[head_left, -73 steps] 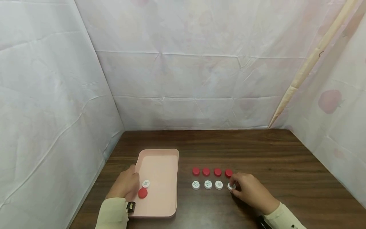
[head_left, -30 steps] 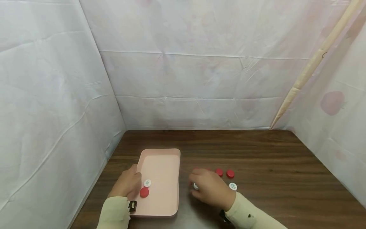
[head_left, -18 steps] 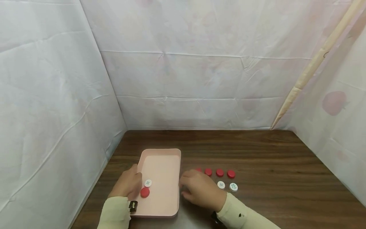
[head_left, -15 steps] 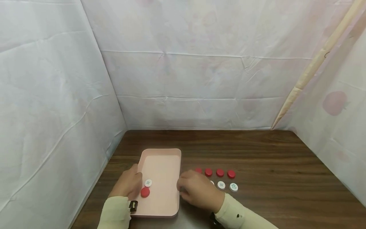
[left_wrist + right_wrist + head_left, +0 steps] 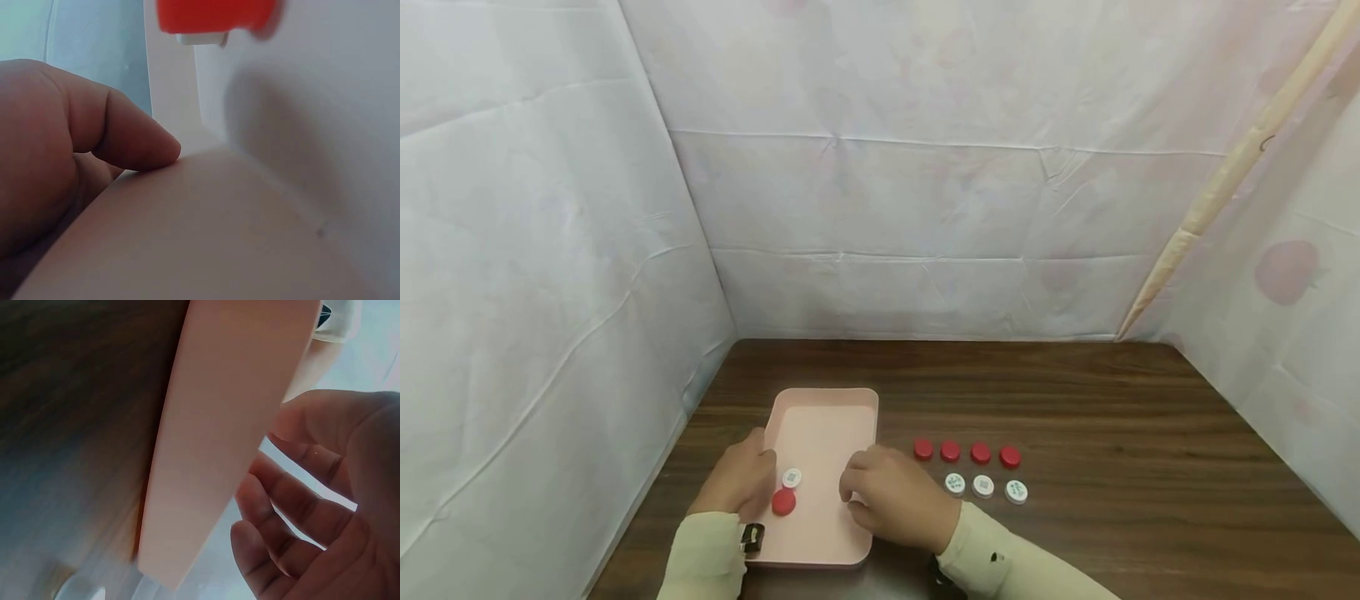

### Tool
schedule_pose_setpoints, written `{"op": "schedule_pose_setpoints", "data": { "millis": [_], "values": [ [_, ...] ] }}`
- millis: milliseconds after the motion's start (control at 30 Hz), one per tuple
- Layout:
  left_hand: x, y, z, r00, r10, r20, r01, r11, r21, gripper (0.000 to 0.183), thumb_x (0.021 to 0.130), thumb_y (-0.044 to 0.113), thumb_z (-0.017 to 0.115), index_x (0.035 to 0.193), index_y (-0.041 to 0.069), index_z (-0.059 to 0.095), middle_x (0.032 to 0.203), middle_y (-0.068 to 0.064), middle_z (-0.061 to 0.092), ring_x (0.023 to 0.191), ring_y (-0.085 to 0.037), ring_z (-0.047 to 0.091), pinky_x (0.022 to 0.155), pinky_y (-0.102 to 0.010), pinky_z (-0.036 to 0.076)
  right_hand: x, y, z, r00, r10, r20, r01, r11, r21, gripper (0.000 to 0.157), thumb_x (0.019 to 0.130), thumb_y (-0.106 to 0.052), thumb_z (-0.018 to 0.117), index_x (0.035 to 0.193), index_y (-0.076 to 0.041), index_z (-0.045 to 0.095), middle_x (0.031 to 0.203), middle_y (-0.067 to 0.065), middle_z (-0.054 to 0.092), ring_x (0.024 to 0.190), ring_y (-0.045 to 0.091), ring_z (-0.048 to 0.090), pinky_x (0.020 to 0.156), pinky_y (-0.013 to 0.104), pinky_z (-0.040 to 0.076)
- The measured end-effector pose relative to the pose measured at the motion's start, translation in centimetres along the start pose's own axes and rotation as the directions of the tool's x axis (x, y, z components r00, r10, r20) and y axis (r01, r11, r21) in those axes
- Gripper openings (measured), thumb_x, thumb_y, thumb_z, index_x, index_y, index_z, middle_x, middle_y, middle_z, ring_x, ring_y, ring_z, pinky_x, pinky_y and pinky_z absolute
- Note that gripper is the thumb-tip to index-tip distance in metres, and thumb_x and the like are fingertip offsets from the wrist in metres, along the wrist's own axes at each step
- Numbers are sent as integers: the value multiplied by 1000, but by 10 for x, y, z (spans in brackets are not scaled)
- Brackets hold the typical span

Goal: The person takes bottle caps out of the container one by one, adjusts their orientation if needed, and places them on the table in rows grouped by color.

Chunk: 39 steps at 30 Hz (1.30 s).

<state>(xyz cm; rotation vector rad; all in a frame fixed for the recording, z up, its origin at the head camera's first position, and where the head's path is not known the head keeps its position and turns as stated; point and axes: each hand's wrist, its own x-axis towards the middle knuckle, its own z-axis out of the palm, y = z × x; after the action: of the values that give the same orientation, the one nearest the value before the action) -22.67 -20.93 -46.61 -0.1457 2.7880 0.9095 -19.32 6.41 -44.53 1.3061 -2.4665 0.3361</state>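
My left hand (image 5: pixel 735 475) grips the left wall of a pink tray (image 5: pixel 823 542); in the left wrist view its finger (image 5: pixel 140 140) bends over the rim. Inside the tray lie a white round cap (image 5: pixel 792 477) and a red round cap (image 5: pixel 783 502), side by side near that hand. My right hand (image 5: pixel 898 497) reaches over the tray's right rim, thumb and fingers curled together. The white cap taken from the row is hidden in its grasp. In the right wrist view, the tray's outer wall (image 5: pixel 215 425) covers the fingertips.
Right of the tray, several red caps (image 5: pixel 980 452) form a row on the dark wooden table (image 5: pixel 1112 467). Nearer me stand three white printed caps (image 5: pixel 983 486). White cloth walls (image 5: pixel 880 200) enclose the table at the back and sides.
My right hand left the rightmost white cap, went to the leftmost one and took it from the row. It then moved left over the tray's rim. The left hand kept its grip.
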Motion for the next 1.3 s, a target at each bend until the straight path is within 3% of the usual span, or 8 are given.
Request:
{"op": "schedule_pose_setpoints", "data": {
  "millis": [533, 833, 1033, 1300],
  "values": [
    [1, 2, 0, 1000, 11, -1, -11, 1000, -2, 59, 103, 23, 39, 153, -7, 33, 148, -34, 50, 124, -45, 59, 107, -72, 44, 15, -9, 15, 999, -38, 28, 40, 997, -65, 14, 78, -19, 81, 88, -26, 75, 89, -13, 68, 79, 7, 58, 67, 19, 46],
    [-1, 0, -4, 999, 33, -10, -33, 999, 9, 56, 102, 22, 40, 149, -9, 37, 141, -34, 54, 115, -41, 63, 101, -68, 50, 27, -22, 26, 992, -28, 120, 42, 992, -115, 29, 83, -24, 78, 111, -26, 74, 110, -6, 71, 88, 11, 63, 75, 21, 53],
    [0, -3, -6, 998, 64, -25, -63, 998, 23, 55, 101, 21, 40, 146, -9, 41, 136, -30, 60, 110, -37, 65, 99, -66, 52, 32, -25, 31, 992, -24, 122, 44, 986, -163, 45, 83, -25, 77, 126, -27, 66, 124, -6, 67, 95, 14, 64, 73, 25, 55],
    [0, 1, -7, 997, 79, -22, -79, 996, 30, 52, 101, 20, 41, 143, -9, 44, 132, -30, 62, 106, -35, 66, 93, -62, 55, 38, -31, 38, 992, -65, 111, 82, 985, -152, 41, 88, -21, 70, 127, -29, 64, 121, -10, 62, 105, 9, 63, 76, 23, 57]
  ]
}}
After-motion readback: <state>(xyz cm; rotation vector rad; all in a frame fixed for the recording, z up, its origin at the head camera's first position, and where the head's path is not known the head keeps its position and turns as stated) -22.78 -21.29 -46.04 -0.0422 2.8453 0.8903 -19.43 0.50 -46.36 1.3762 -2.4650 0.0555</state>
